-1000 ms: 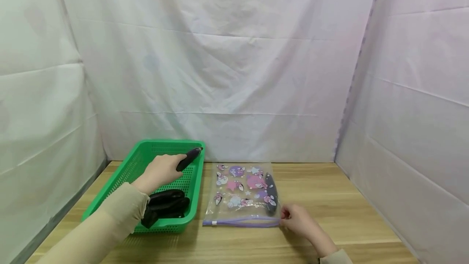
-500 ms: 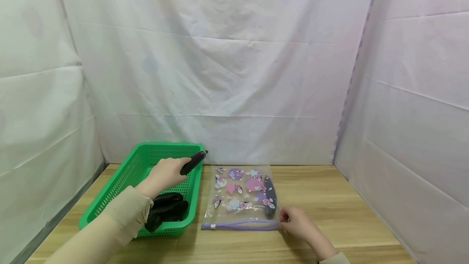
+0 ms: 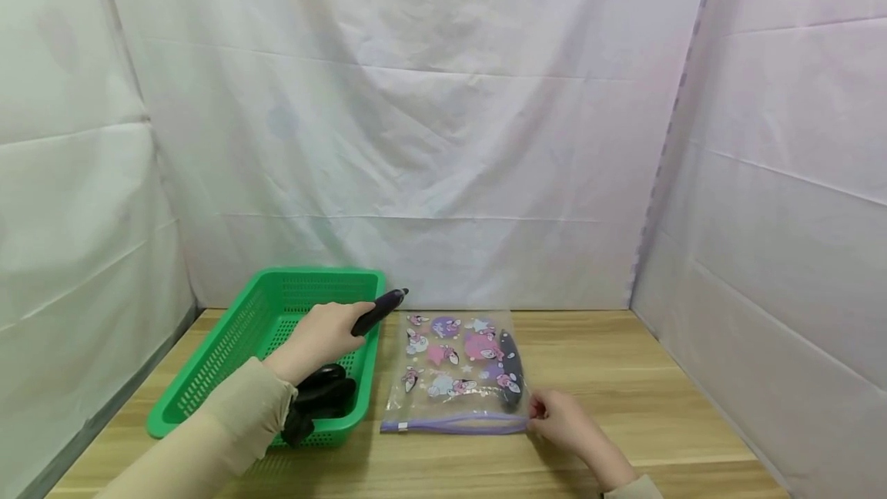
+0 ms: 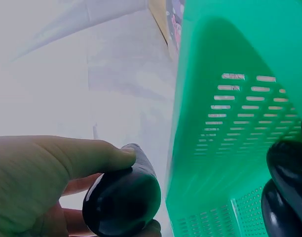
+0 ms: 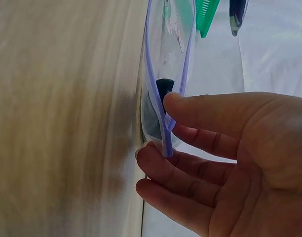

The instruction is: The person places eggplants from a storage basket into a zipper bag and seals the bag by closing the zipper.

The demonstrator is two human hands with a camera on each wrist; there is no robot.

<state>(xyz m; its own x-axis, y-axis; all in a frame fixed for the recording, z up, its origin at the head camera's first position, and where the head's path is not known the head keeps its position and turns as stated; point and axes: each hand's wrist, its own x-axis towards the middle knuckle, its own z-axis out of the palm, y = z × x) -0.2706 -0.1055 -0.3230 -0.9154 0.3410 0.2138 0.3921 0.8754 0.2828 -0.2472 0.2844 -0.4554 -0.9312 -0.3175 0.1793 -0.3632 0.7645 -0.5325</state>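
My left hand holds a dark eggplant over the right rim of the green basket, its stem end pointing away to the right. In the left wrist view, thumb and fingers wrap round the eggplant. A clear zip bag with pink and purple cartoon prints lies flat on the table, its purple-edged mouth parted toward me. Inside, along its right side, lies another eggplant. At the mouth's right corner my right hand pinches the purple zip edge.
Several more eggplants lie in the near end of the basket, partly behind the left sleeve. A white slider sits at the zip's left end. White cloth hangs behind and on both sides of the wooden table.
The left hand has moved right with the eggplant, from above the basket's inside to across its right rim. The right hand keeps its pinch on the bag's corner.
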